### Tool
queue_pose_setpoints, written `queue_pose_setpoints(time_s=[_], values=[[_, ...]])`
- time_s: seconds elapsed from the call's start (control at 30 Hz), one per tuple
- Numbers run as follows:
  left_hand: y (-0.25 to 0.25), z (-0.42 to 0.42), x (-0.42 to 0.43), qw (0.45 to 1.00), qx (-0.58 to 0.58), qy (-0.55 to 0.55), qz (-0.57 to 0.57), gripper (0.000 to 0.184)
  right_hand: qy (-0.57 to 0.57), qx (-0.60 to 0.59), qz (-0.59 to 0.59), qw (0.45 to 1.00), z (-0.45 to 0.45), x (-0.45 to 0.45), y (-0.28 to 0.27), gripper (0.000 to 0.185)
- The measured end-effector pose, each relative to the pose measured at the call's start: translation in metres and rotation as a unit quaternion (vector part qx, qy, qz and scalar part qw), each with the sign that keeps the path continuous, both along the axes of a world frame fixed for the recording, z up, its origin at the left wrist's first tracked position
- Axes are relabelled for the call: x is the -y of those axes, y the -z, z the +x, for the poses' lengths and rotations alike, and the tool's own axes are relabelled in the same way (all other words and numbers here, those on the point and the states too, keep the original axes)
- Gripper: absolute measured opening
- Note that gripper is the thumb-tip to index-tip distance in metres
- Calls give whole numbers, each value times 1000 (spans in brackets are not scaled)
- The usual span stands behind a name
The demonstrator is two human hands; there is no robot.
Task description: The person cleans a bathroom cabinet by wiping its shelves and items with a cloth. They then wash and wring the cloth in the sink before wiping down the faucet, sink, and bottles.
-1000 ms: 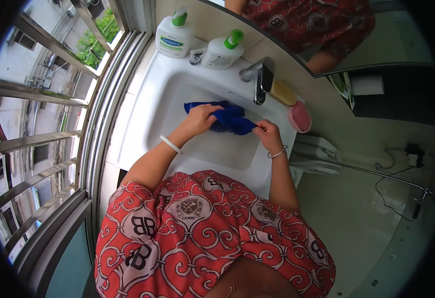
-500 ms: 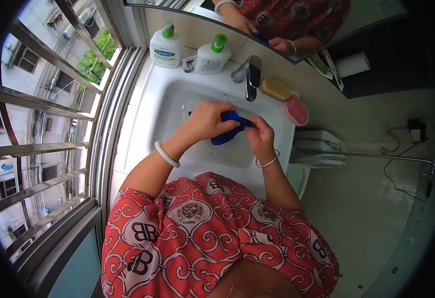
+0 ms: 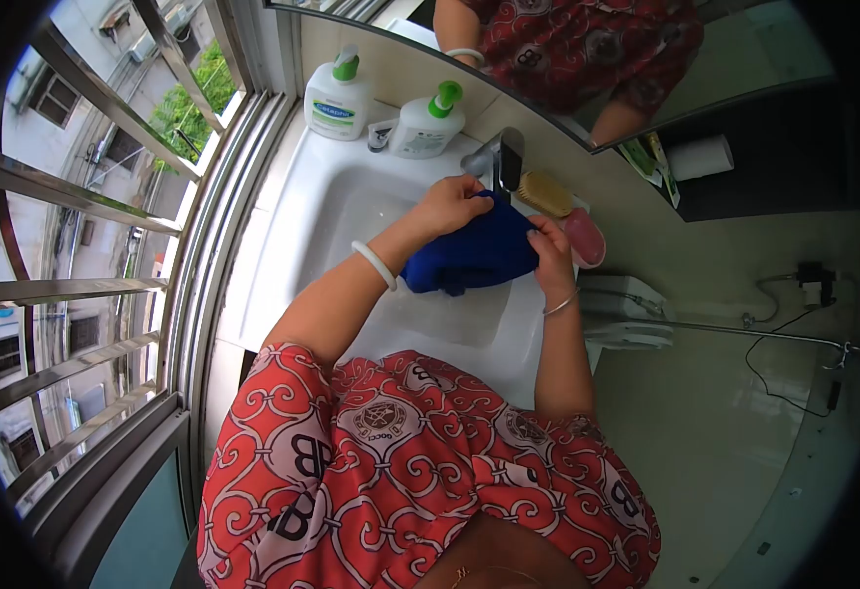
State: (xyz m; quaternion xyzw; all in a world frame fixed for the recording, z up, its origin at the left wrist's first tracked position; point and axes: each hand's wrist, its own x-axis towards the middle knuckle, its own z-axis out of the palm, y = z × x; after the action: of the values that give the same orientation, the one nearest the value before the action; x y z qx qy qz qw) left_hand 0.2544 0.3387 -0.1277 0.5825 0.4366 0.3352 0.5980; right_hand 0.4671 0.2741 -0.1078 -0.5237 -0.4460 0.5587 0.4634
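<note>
A dark blue cloth point(image 3: 469, 250) hangs spread out between my two hands, above the white sink basin point(image 3: 327, 260). My left hand point(image 3: 453, 206) pinches its upper left edge close to the faucet point(image 3: 506, 157). At the cloth's right edge, my right hand point(image 3: 552, 253) grips it between thumb and fingers. The lower part of the cloth droops in folds over the basin. What kind of cloth item it is, I cannot tell.
Two green-topped pump bottles, one labelled point(image 3: 338, 98) and one turned away point(image 3: 427, 126), stand behind the basin with a small tube point(image 3: 382, 134). A brush point(image 3: 546, 193) and pink soap dish point(image 3: 584, 239) sit right of the faucet. A mirror point(image 3: 548, 59) hangs above; a barred window point(image 3: 86, 255) is at left.
The cloth was bunched up between my hands and is now opened out wide. Both hands have moved up and to the right, closer to the faucet.
</note>
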Motion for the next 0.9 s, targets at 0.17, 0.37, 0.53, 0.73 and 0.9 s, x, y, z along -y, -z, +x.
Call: queue_pose_setpoints(time_s=[0.17, 0.37, 0.53, 0.73, 0.9], values=[[9, 12, -33, 988, -122, -86, 47, 35, 23, 104, 28, 994, 18, -67, 22, 14], [14, 24, -60, 966, -163, -186, 73, 33, 83, 208, 59, 973, -2, -114, 27, 10], [44, 23, -42, 994, -48, -95, -27, 33, 91, 118, 47, 988, -12, -86, 29, 11], [36, 18, -37, 992, -70, -104, -5, 32, 63, 182, 53, 980, 6, -73, 36, 11], [35, 31, -58, 974, -134, -180, 29, 32, 111, 284, 42, 951, -12, -101, 22, 14]])
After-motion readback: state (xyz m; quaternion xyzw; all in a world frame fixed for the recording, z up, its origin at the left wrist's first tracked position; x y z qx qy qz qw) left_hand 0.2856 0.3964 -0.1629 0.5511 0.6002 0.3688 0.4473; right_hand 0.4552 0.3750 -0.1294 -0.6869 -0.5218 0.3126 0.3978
